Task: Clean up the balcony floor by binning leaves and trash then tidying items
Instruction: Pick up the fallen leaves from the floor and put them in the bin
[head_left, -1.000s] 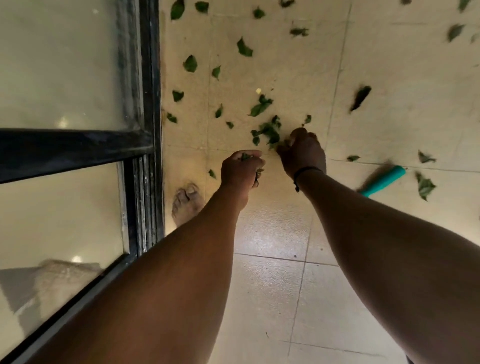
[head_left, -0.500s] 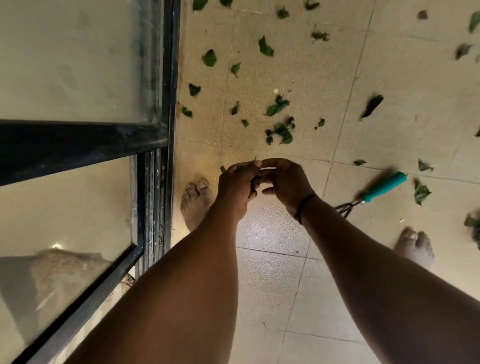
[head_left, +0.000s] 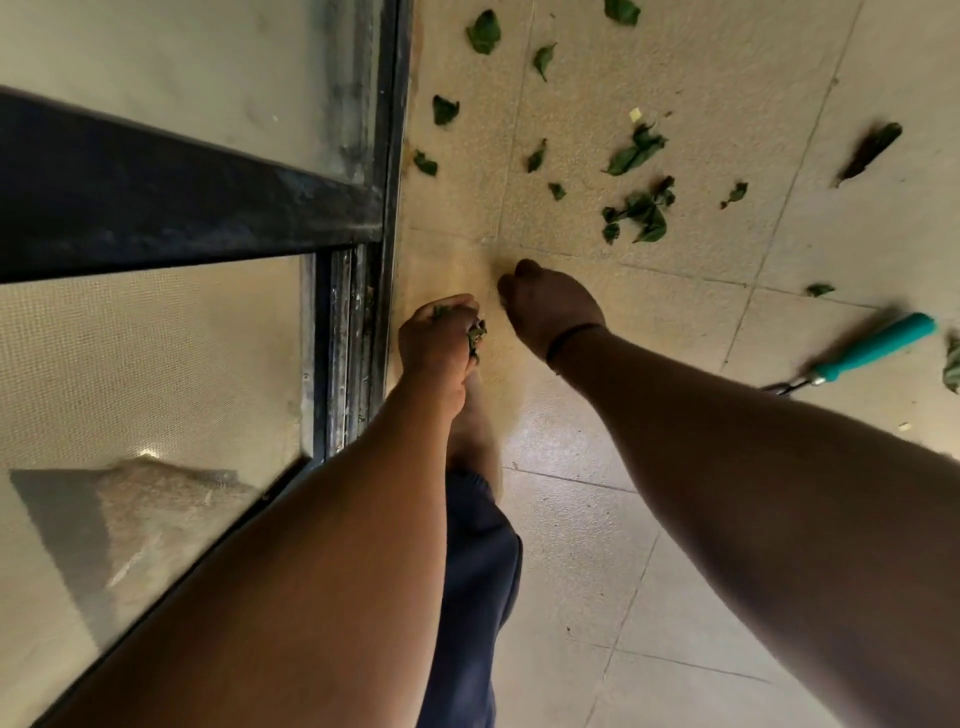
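- A beige tiled balcony floor (head_left: 649, 519) runs beside a black-framed glass door (head_left: 358, 218) on the left.
- Green leaves (head_left: 636, 213), torn and curled, lie scattered on the tiles beyond the hands; the nearest clump sits just past the right hand, others lie closer to the door frame.
- The left hand (head_left: 439, 338), near the door frame, is curled around a bunch of crumpled leaves (head_left: 475, 332).
- The right hand (head_left: 550, 306), just beside it, has fingers curled inward; whether it holds anything cannot be told.
- A teal-handled tool (head_left: 872, 345) lies well right of the hands.
- No writing is readable.
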